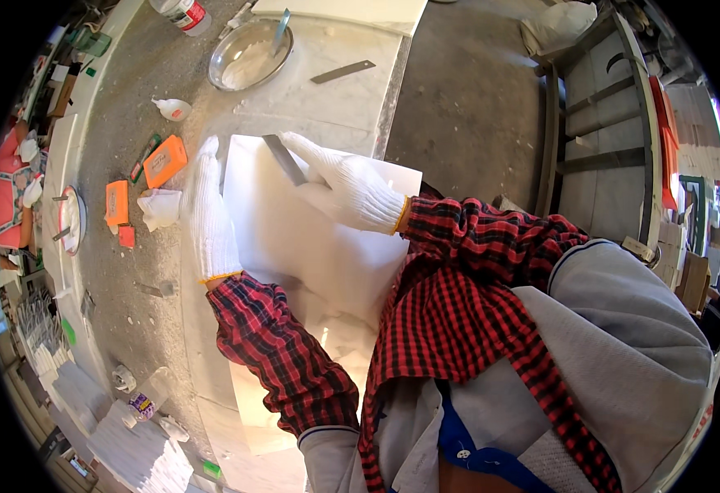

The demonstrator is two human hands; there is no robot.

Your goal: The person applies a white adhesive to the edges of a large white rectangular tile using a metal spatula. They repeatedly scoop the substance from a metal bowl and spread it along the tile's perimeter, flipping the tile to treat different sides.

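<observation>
A white slab (327, 255) with a smooth, glossy face lies in front of me. My right hand (351, 193), in a white knitted glove, grips a flat grey metal scraper blade (284, 159) over the slab's far part. Along the slab's left edge rests my left hand (213, 215), gloved too, with its fingers stretched out and nothing visible in it. Beyond the slab, a metal bowl (217, 64) holds a pale paste and a blue-handled tool (281, 31). A second flat blade (343, 71) lies to the right of the bowl.
Left of my left hand are a crumpled white cloth (160, 209), orange blocks (165, 161) and a small white squeeze bottle (172, 109). A plastic jar (182, 14) stands at the far edge. Metal racking (602, 123) is across the floor. Someone in pink (8, 209) is at far left.
</observation>
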